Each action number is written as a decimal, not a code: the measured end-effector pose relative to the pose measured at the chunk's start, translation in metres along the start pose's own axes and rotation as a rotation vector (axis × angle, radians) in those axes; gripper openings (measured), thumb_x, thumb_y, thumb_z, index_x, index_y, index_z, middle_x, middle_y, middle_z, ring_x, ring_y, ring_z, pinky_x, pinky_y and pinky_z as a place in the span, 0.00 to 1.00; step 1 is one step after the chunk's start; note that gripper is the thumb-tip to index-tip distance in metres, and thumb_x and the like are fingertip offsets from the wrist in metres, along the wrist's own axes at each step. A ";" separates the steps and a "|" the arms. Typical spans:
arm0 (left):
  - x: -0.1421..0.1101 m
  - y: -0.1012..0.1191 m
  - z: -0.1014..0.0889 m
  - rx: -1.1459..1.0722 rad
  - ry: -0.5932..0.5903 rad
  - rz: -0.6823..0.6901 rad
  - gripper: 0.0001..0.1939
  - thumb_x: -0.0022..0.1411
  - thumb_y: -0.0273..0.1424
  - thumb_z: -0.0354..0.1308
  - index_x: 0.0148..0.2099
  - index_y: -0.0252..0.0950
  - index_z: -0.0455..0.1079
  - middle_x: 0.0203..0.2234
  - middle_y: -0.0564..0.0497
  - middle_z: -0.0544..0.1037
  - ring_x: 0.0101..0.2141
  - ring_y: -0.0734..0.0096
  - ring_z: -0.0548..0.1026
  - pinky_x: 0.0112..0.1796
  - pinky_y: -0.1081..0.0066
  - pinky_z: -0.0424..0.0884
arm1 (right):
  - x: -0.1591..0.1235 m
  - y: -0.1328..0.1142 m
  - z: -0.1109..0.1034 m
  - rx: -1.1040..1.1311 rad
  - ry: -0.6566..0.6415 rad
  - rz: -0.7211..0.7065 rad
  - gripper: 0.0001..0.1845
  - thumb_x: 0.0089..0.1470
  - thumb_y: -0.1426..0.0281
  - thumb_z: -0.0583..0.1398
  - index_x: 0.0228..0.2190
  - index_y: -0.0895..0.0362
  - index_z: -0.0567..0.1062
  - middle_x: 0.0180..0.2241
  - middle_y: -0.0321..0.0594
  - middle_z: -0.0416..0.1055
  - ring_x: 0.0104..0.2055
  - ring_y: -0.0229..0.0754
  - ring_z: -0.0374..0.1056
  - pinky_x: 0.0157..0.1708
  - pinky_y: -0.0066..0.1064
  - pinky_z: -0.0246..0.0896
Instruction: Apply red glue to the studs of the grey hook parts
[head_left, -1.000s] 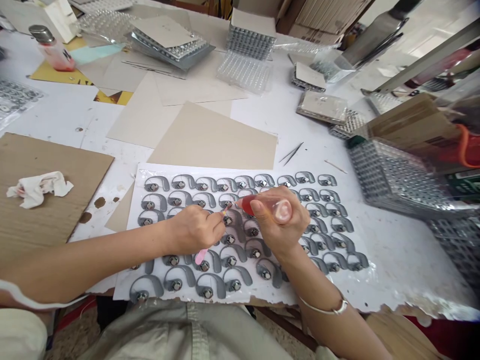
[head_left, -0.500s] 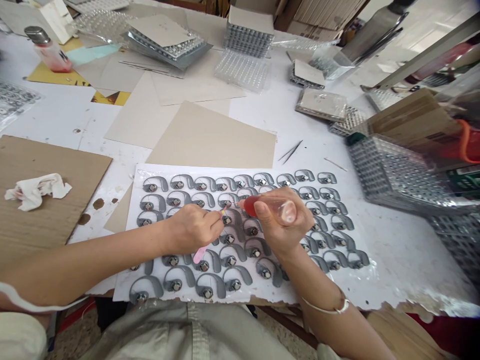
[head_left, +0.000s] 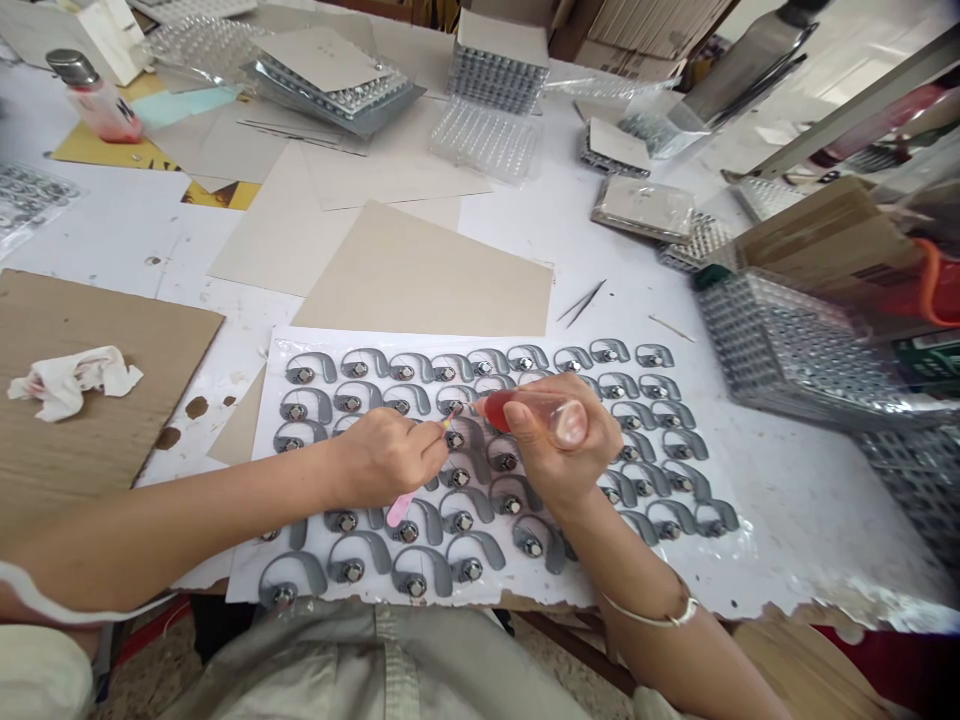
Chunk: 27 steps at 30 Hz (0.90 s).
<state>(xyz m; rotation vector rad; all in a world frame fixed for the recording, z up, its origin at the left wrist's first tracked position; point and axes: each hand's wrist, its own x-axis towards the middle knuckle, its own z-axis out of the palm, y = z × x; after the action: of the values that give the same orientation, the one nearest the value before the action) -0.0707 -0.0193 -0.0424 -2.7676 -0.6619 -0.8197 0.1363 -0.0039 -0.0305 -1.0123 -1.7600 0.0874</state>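
My left hand (head_left: 390,455) is closed round a slim tool with a pink handle end (head_left: 400,510) and a yellowish tip; its exact kind I cannot make out. In my right hand (head_left: 574,445) is a small clear squeeze bottle (head_left: 529,412) with red liquid, tilted so its nozzle points left at the tool's tip. Both tips meet or nearly meet above a grey hook-shaped piece (head_left: 452,400) with a shiny round end. Rows of such grey ear-hook pieces lie on a white sheet (head_left: 262,500) under both hands, which partly hide some.
Tweezers (head_left: 581,302) and a thin stick (head_left: 671,327) lie beyond the sheet. Beige cardboard sheets (head_left: 427,270) are behind it. A crumpled tissue (head_left: 75,382) rests on brown cardboard (head_left: 90,440) at left. Stacked plastic trays (head_left: 787,340) stand at right, a red-liquid bottle (head_left: 97,100) at back left.
My right hand and the squeeze bottle have shifted very slightly left. My left hand and the tool have stayed in place.
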 end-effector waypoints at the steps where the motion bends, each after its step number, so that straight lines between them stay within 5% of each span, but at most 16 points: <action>1: 0.000 0.000 0.000 -0.001 0.001 0.000 0.08 0.57 0.17 0.49 0.31 0.31 0.66 0.23 0.50 0.75 0.18 0.74 0.69 0.16 0.74 0.64 | 0.000 0.000 0.000 0.008 0.001 -0.007 0.07 0.53 0.68 0.64 0.26 0.56 0.71 0.24 0.36 0.71 0.25 0.37 0.66 0.24 0.30 0.62; 14: -0.002 0.000 0.003 -0.005 0.003 -0.026 0.09 0.58 0.19 0.49 0.27 0.33 0.63 0.24 0.50 0.74 0.18 0.75 0.70 0.17 0.75 0.66 | 0.001 -0.001 -0.002 0.026 -0.029 -0.063 0.07 0.51 0.71 0.64 0.29 0.55 0.69 0.24 0.35 0.70 0.24 0.37 0.64 0.24 0.32 0.62; 27: -0.001 -0.010 0.003 -0.408 0.106 -0.330 0.06 0.59 0.23 0.54 0.32 0.33 0.73 0.32 0.51 0.80 0.31 0.75 0.78 0.27 0.79 0.73 | -0.001 -0.001 -0.003 0.022 -0.029 -0.095 0.08 0.51 0.72 0.64 0.29 0.55 0.68 0.23 0.35 0.69 0.24 0.37 0.64 0.22 0.31 0.61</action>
<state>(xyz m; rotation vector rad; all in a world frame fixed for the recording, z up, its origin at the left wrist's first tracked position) -0.0745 -0.0094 -0.0447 -2.9775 -1.0538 -1.2874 0.1379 -0.0059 -0.0294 -0.9139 -1.8273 0.0617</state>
